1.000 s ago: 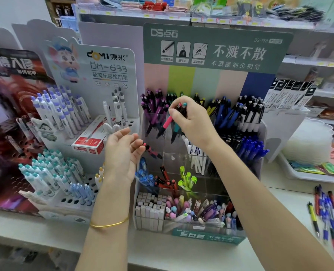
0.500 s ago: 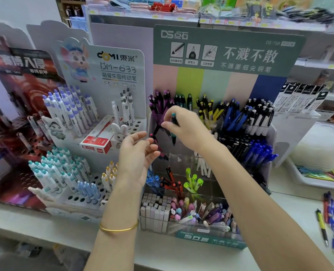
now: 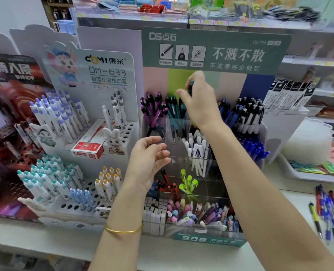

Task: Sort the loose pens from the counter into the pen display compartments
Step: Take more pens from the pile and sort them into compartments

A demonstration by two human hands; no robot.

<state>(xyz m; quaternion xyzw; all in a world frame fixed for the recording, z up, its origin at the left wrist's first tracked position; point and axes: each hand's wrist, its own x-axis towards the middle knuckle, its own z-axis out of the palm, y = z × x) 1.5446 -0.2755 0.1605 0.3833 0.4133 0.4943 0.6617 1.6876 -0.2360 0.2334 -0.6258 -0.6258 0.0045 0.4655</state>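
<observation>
the right hand (image 3: 200, 102) is raised in front of the pen display (image 3: 215, 49), up at its top row, with thumb and fingers pinched round a teal pen (image 3: 190, 87). the pen stands nearly upright, its teal end poking above the fingers and its lower part hidden behind the hand. it is just above the compartment of teal pens (image 3: 174, 109), 2nd from the left in that row, beside the purple pens (image 3: 154, 112). whether its tip is already inside the compartment cannot be told, as the hand covers it.

the left hand (image 3: 148, 161) hovers lower, in front of the display's middle rows, palm turned to the right, fingers loosely curved and spread, holding nothing. a gold bangle (image 3: 123, 229) circles that wrist.

further right in the top row stand dark blue pens (image 3: 227, 112) and black and white pens (image 3: 250, 114). below them are white pens (image 3: 197, 151) and bright blue pens (image 3: 255, 148). lower again are red pens (image 3: 168, 184) and neon green pens (image 3: 187, 181).

the loose pens (image 3: 330, 214) lie on the counter (image 3: 181, 257) at the far right, well apart from both hands, a blurred mix of blue, red and yellow. left of the display stands a white holed stand (image 3: 130, 133) with blue-capped and teal-capped pens in it and a red box (image 3: 89, 148) resting on it.
</observation>
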